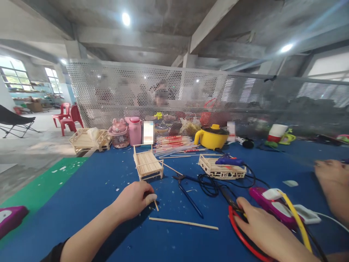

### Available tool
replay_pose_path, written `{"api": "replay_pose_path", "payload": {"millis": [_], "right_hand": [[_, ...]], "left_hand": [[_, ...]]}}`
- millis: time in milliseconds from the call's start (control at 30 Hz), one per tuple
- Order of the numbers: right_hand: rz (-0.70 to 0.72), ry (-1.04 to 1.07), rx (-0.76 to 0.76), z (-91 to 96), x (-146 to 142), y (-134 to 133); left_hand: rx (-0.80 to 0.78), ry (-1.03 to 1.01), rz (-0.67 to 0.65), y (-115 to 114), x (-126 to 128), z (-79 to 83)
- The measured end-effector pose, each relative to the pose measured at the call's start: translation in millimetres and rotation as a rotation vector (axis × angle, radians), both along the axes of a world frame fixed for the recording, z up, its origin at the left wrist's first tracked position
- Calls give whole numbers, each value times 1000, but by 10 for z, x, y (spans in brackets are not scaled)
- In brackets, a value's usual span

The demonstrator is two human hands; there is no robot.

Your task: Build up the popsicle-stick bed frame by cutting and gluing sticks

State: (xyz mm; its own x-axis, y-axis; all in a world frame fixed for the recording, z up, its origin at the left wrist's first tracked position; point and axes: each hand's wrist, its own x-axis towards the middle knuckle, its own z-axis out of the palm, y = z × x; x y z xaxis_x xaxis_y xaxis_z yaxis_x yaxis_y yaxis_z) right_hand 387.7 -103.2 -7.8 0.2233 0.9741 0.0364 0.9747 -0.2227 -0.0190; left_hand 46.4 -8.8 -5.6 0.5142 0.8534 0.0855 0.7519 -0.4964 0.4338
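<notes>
My left hand (136, 199) is closed in a pinch on a short wooden stick (156, 206), just above the blue table. In my right hand (261, 227) is a pair of red-handled shears (238, 233); the fingers close around the handles, and the dark head points away from me. A longer wooden stick (184, 223) lies flat between the hands. Beyond my left hand stands a small wooden stick-built bed frame (148, 163). Blue-handled pliers (189, 196) lie spread on the table in the middle.
A blue glue gun (230, 161) rests on another stick-built frame (209, 169), its black cable (208, 185) coiled nearby. A purple power strip (261, 198) is beside my right hand. Behind are a yellow pot (214, 138), bundled sticks (174, 143) and another person's hand (334, 182) at right.
</notes>
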Motion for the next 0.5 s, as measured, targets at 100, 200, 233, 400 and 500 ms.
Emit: {"api": "replay_pose_path", "payload": {"millis": [100,200,233,400,500], "right_hand": [[65,-139,-25,226,-196,182],[182,-135,44,317,-415,384],[228,-113,56,321,-499,467],[420,-108,71,301,-1006,811],[589,-88,30,378,-1339,833]], "left_hand": [[-17,139,77,37,-144,92],[30,159,236,129,-283,134],[57,124,284,163,-309,128],[53,-96,321,292,-313,25],[38,-109,287,328,-330,-4]]}}
